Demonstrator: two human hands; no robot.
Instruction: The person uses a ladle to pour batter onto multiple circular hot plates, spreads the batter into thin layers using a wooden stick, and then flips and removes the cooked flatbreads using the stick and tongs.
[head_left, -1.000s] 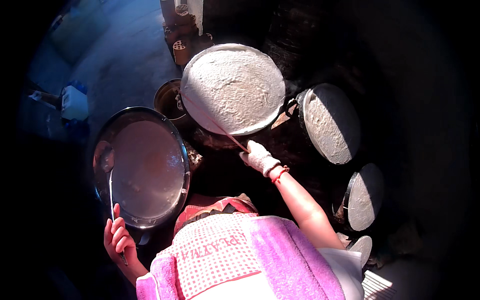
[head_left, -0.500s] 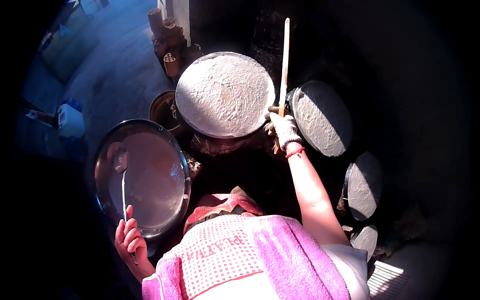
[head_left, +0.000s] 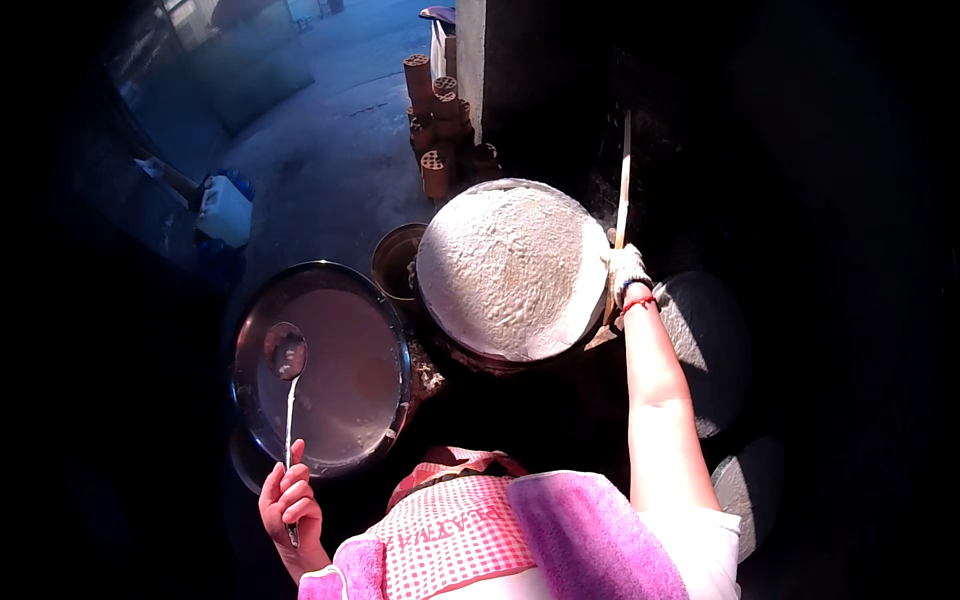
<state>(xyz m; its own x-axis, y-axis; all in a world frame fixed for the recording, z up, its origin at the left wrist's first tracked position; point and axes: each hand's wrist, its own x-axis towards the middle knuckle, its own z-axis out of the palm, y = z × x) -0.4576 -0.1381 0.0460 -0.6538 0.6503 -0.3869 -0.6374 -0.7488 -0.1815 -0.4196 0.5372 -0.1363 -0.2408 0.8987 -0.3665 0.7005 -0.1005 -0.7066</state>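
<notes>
My left hand (head_left: 292, 505) grips the handle of a metal ladle (head_left: 290, 395). The ladle's bowl is over the pale liquid batter (head_left: 345, 375) in a wide dark basin (head_left: 402, 335) at the left. In its knitted white glove, my right hand (head_left: 628, 268) is closed round a long wooden stick (head_left: 625, 185) that points away from me. That hand is at the right rim of a large round pan; its top is covered by a rough, off-white layer (head_left: 510, 270). The glove hides where the fingers meet the stick.
Several reddish perforated cylinders (head_left: 435, 175) are stacked behind the pan, beside a wall edge (head_left: 470, 70). A small round pot (head_left: 393, 262) stands between basin and pan. More pale-topped round pans (head_left: 685, 320) lie to the right, partly in shadow. A white jug (head_left: 225, 212) is far left.
The whole view has shifted, so things appear farther right and lower. My right hand has reached farther forward with the stick, along the large pan's right rim. My left hand keeps the ladle over the basin.
</notes>
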